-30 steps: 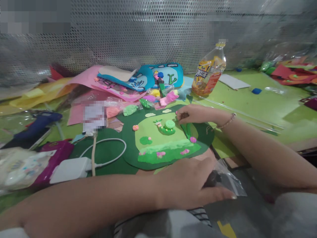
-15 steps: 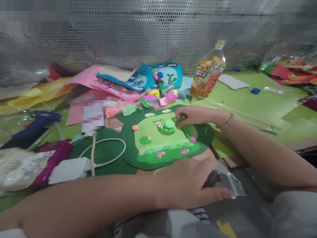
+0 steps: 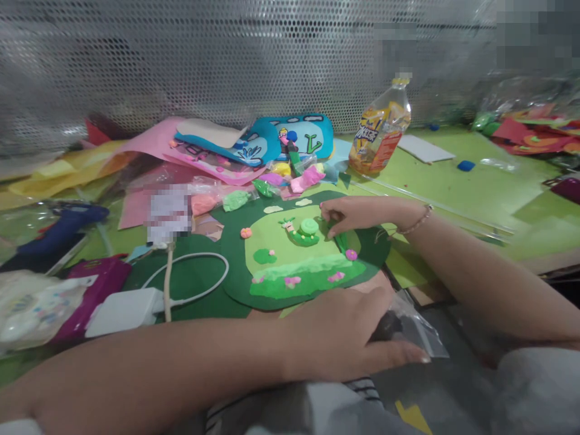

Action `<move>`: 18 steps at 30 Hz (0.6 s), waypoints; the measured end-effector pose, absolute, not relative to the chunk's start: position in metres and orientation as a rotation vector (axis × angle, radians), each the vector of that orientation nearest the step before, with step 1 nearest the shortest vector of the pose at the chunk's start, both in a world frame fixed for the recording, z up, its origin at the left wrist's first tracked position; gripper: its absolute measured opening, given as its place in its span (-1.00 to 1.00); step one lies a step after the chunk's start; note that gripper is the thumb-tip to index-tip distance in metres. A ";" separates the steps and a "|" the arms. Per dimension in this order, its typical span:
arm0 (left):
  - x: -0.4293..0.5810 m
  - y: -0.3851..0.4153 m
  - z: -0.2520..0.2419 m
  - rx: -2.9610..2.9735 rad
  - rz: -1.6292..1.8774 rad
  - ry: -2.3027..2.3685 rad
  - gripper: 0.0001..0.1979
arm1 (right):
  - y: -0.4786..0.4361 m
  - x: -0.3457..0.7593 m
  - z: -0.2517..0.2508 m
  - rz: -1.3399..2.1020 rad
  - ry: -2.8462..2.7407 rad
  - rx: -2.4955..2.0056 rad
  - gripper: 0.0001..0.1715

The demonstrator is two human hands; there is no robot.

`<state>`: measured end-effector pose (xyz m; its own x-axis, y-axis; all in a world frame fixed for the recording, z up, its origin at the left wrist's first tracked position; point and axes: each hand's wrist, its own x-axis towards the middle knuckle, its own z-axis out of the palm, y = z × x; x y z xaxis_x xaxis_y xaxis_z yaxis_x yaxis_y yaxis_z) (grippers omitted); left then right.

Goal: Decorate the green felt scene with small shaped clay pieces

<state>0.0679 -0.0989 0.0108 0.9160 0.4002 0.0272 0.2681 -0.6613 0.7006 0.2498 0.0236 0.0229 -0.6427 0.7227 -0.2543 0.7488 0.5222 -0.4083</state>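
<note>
A dark green rounded card lies in front of me, with a light green clay scene on it. A clay snail with a spiral shell is at its middle, and pink flowers dot the grass strip below. My right hand rests at the card's upper right with fingers curled together, beside a green clay stem with a purple flower. Whatever its fingertips hold is hidden. Below the card, my left hand is closed around a clear zip bag with something dark inside.
Small bags of coloured clay lie behind the card, near blue picture cards. A plastic bottle stands at the back right. On the left are a white charger with its cable and a purple box. A perforated metal panel closes off the back.
The view has shifted very slightly. Both hands stay nearly in place, the right at the card's upper right and the left on the zip bag.
</note>
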 end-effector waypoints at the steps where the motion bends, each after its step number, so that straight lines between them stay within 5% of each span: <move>1: 0.068 -0.099 0.011 2.328 0.232 0.470 -0.48 | 0.023 0.250 0.022 -0.755 2.696 1.303 -0.59; 13: 0.067 -0.100 0.011 2.285 0.238 0.477 -0.47 | 0.024 0.248 0.021 -0.760 2.709 1.341 -0.73; 18: 0.068 -0.100 0.011 2.294 0.223 0.485 -0.45 | 0.022 0.245 0.022 -0.694 2.710 1.340 -0.61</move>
